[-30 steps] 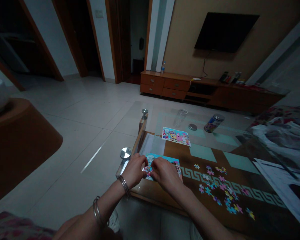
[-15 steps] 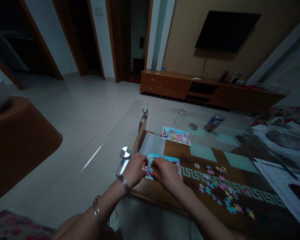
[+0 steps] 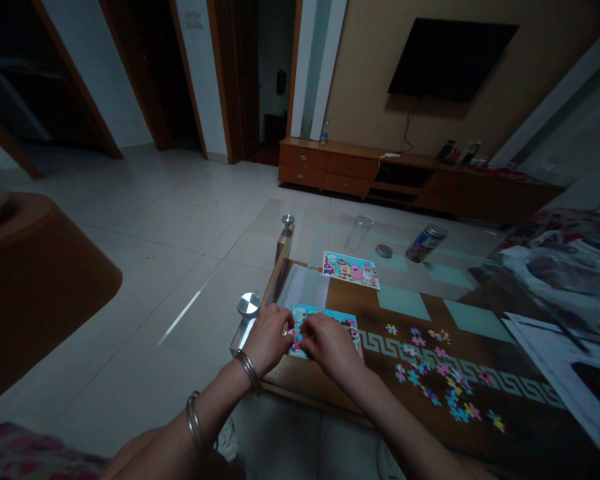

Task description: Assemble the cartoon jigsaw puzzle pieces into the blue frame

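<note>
While both hands [image 3: 300,339] press fingers onto the puzzle [image 3: 325,320], the lidless tin [image 3: 421,243] lies tipped.

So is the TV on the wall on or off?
Off. The TV screen is plain black, with no picture or glow.

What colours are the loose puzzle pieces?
Loose puzzle pieces: mostly pink, blue and yellow; head view.

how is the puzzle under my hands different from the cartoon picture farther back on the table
The puzzle lies at the near table edge, partly covered by the left hand and right hand; the cartoon picture lies farther back, uncovered and untouched. The puzzle looks mostly blue, the picture more multicoloured. Both lie flat and are rectangular.
</note>
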A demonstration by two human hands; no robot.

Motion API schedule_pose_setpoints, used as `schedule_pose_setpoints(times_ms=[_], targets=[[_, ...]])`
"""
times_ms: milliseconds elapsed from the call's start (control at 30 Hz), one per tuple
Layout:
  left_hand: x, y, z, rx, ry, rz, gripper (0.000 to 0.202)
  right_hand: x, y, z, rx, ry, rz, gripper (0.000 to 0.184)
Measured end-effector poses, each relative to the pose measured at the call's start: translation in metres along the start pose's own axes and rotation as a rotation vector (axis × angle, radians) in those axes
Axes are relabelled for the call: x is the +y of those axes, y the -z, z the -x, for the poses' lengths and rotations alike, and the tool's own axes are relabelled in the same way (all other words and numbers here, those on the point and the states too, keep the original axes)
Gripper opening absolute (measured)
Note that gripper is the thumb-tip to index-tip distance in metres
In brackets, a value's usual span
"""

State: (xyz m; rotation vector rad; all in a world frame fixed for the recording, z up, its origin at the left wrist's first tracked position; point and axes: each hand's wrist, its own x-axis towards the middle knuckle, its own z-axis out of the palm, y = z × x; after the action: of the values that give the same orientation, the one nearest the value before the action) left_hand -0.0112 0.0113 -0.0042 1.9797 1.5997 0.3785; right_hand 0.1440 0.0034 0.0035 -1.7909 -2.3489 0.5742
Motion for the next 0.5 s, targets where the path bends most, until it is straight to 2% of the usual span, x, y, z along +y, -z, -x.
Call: schedule_pose_setpoints(times_ms=[267,500], targets=[[0.0041,-0.0061,0.0009,0.057,0.020,-0.069,0.013,0.0001,-0.0040,-0.0008,0.014,-0.032,0.013,0.012],[0.0033,-0.0065,-0.0008,0.049,0.030,-0.064,0.016,-0.0035,-0.0030,-0.0016,0.017,-0.053,-0.013,0.012]])
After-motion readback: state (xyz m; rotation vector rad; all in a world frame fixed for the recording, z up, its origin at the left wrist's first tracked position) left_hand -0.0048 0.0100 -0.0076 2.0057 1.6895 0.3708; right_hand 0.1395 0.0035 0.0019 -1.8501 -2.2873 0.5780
